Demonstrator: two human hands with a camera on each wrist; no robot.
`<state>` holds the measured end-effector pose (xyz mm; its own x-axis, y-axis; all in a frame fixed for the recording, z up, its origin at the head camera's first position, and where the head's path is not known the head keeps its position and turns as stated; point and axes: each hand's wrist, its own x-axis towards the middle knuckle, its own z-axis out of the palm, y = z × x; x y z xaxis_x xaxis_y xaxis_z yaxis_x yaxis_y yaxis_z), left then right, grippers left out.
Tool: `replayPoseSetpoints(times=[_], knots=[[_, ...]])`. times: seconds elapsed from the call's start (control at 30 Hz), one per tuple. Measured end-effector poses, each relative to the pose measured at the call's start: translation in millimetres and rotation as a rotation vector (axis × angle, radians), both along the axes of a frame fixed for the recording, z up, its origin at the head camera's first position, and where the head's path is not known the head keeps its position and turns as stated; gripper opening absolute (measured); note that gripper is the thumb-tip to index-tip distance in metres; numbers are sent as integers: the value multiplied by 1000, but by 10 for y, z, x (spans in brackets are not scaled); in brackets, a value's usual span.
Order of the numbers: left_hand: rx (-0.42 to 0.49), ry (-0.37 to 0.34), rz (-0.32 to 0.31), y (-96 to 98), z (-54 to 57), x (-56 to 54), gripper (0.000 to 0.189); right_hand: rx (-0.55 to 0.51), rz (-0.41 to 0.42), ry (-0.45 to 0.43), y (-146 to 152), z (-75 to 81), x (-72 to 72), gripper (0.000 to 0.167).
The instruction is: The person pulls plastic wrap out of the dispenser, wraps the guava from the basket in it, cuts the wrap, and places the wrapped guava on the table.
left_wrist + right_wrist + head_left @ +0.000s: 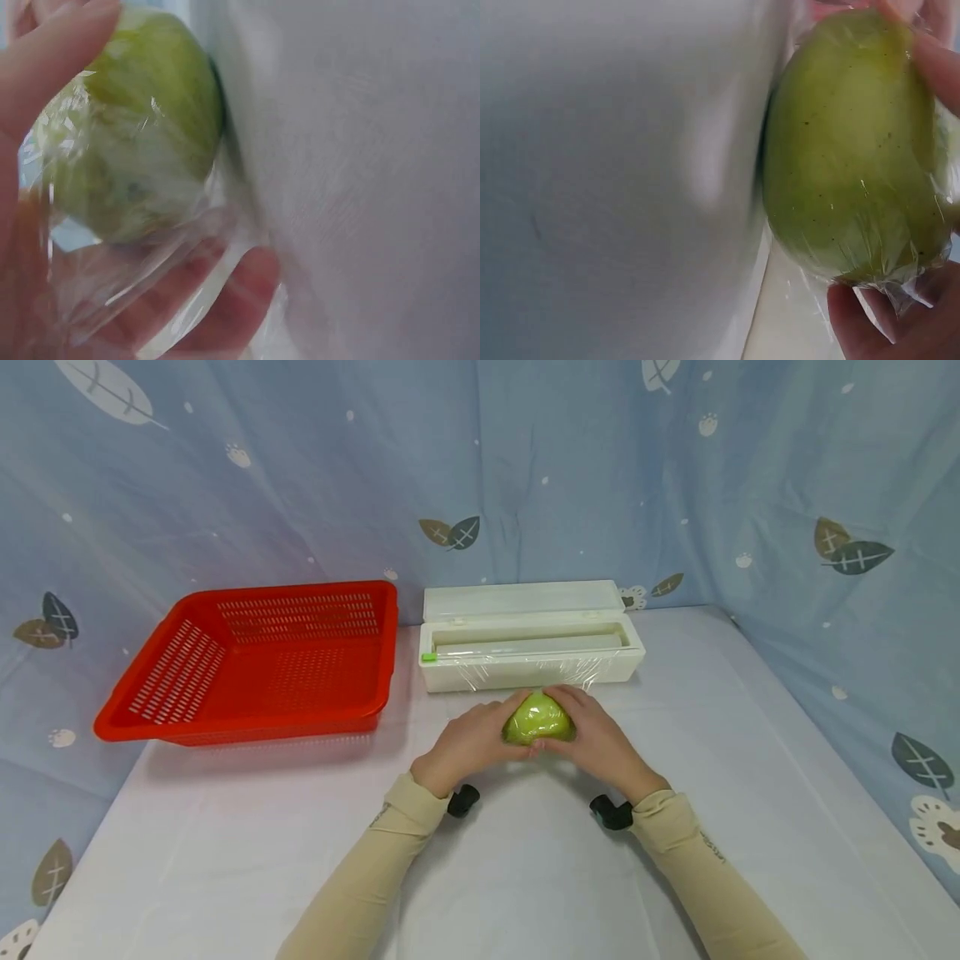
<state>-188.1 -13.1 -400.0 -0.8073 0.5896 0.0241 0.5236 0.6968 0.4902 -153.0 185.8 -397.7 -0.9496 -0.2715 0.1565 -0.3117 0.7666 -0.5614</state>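
Cupping a green fruit (537, 718) on the table (225, 852), the left hand (468, 745) and right hand (596, 735) curl round it before the dispenser (528, 639), beside the basket (255, 660). Left-wrist view: film (150, 277) drapes fingers (225, 300). Right-wrist view: fingertips (870, 322), probably the thumb, pinch bunched film.

A red perforated basket (255, 660) sits near the counter's far left corner, with slotted walls and floor and a flat rim all around. The counter (225, 860) is covered with a pale, faintly lilac cloth that shows soft creases. Behind it and along both side edges hangs a blue-grey curtain (570, 468) printed with dark and brown leaves, white leaves, small paw marks and white dots; it meets the counter at the far edge and along the right edge.
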Motion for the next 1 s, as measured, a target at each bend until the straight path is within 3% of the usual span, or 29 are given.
replayPoseSetpoints(times=[0.23,0.47,0.7,0.83,1.0], knots=[[-94,-28,-79,-57,76,12,92,43,26,22,-6,-50,5,86],[-165,-56,-58,-181,245,26,90,73,12,55,-10,-48,-14,86],[-199,-41,-88,-289,308,-30,54,77,5,30,3,-13,-18,86],[-203,-9,-65,-331,355,-32,35,79,4,32,3,-13,-17,86],[-189,81,-30,-368,397,-36,16,85,6,35,3,-3,-15,85]])
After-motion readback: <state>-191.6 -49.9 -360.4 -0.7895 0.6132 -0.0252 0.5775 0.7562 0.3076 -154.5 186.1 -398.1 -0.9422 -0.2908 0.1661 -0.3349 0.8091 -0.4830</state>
